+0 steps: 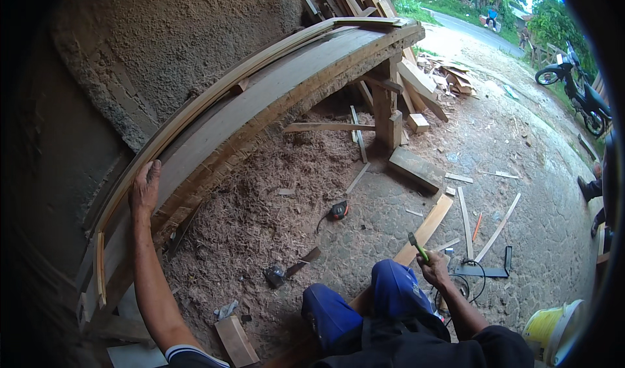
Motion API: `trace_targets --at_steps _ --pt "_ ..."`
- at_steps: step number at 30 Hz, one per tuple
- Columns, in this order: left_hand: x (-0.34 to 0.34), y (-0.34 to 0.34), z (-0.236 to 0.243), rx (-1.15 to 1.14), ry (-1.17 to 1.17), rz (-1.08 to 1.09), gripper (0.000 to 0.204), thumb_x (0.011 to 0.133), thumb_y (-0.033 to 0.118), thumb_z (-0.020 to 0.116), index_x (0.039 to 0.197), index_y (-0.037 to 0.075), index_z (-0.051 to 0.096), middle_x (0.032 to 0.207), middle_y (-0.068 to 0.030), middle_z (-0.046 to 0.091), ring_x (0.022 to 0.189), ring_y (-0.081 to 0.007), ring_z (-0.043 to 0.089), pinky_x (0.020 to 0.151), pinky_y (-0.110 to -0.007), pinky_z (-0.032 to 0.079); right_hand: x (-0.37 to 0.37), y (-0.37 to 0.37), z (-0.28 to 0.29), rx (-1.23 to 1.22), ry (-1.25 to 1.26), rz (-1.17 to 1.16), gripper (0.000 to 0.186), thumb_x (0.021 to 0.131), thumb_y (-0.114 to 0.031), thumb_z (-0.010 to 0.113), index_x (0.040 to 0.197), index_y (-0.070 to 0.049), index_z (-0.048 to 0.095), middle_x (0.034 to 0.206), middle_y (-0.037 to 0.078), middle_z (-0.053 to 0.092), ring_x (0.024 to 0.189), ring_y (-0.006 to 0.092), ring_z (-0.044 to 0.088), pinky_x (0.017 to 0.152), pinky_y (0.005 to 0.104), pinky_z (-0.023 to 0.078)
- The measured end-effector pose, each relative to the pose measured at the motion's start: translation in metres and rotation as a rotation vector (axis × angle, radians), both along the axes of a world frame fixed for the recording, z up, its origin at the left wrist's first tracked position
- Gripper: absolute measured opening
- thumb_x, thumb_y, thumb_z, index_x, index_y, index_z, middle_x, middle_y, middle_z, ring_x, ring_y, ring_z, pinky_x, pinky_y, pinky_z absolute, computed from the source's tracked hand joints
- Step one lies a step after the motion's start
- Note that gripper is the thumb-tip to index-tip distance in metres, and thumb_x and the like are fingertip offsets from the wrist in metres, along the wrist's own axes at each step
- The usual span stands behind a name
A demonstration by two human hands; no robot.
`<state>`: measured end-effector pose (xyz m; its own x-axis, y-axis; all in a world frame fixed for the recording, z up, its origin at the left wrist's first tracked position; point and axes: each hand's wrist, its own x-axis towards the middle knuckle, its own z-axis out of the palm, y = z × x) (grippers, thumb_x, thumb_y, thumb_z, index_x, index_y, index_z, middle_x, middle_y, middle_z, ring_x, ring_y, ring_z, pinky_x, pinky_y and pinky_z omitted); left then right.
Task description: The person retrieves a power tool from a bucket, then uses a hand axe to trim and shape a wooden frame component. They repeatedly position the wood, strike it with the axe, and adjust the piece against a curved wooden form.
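A long wooden frame [189,111] of narrow slats lies along the wall side of the workbench [280,81], which looks curved through the lens. My left hand [144,187] is at the frame's near part, its fingers closed over the slat. Over my right knee, my right hand [435,269] is closed round a tool with a green handle [422,254] and a dark grey end. I cannot tell its exact kind. Beneath that hand a wooden board [430,228] runs along the floor and passes under my legs.
Wood shavings [247,199] cover the floor below the bench. A tape measure [338,210], a black-ended tool [276,275], a metal square [488,272] and thin strips lie about. At right are a yellow-and-white bucket [553,329], a motorcycle [579,91] and another person's legs [594,199].
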<state>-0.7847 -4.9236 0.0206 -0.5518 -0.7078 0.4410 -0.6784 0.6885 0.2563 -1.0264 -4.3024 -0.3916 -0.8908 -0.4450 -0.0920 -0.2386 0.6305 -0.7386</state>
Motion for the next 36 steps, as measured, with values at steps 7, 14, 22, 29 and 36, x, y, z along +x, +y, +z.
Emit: trace_targets --at_steps 7,14,22,29,36 --pt "0.0 -0.054 -0.019 -0.142 -0.041 0.057 0.07 0.098 0.054 0.058 0.143 0.001 0.054 0.144 -0.0235 0.055 0.135 -0.041 0.05 0.113 -0.047 0.039 -0.021 -0.01 -0.083 0.238 -0.069 -0.153 0.038 0.096 -0.033 0.059 0.128 -0.011 0.06 0.11 0.025 0.07 0.102 0.046 0.067 0.089 0.0549 0.052" --pt "-0.03 -0.11 -0.01 -0.399 -0.272 0.264 0.081 0.086 0.023 0.08 0.154 0.008 0.04 0.156 -0.0154 0.044 0.141 -0.0379 0.043 0.115 -0.048 0.039 0.026 0.072 -0.127 0.346 -0.217 -0.396 0.035 0.095 -0.031 0.06 0.121 -0.009 0.06 0.108 0.029 0.069 0.103 0.0485 0.066 0.088 0.0574 0.052" --pt "-0.084 -0.16 -0.016 -0.235 -0.374 0.12 0.099 0.074 0.018 0.09 0.156 0.014 0.034 0.152 -0.0163 0.049 0.139 -0.0363 0.046 0.116 -0.05 0.039 0.094 0.125 -0.135 0.33 -0.25 -0.49 0.038 0.092 -0.028 0.061 0.126 -0.012 0.063 0.111 0.024 0.07 0.103 0.0464 0.066 0.09 0.056 0.052" --pt "-0.092 -0.146 -0.008 -0.214 -0.3 0.174 0.081 0.081 0.036 0.084 0.148 0.009 0.048 0.141 -0.022 0.055 0.133 -0.0388 0.05 0.111 -0.047 0.04 0.103 0.119 -0.152 0.485 -0.361 -0.408 0.037 0.092 -0.03 0.061 0.125 -0.013 0.062 0.125 0.024 0.065 0.116 0.0435 0.062 0.095 0.0541 0.052" --pt "-0.089 -0.102 0.017 -0.557 -0.278 0.114 0.062 0.091 0.049 0.071 0.136 0.008 0.062 0.12 -0.0228 0.069 0.108 -0.0414 0.067 0.089 -0.052 0.054 0.109 0.116 -0.166 0.514 -0.494 -0.399 0.034 0.091 -0.034 0.062 0.116 -0.012 0.061 0.112 0.023 0.07 0.109 0.0443 0.066 0.091 0.0557 0.052"
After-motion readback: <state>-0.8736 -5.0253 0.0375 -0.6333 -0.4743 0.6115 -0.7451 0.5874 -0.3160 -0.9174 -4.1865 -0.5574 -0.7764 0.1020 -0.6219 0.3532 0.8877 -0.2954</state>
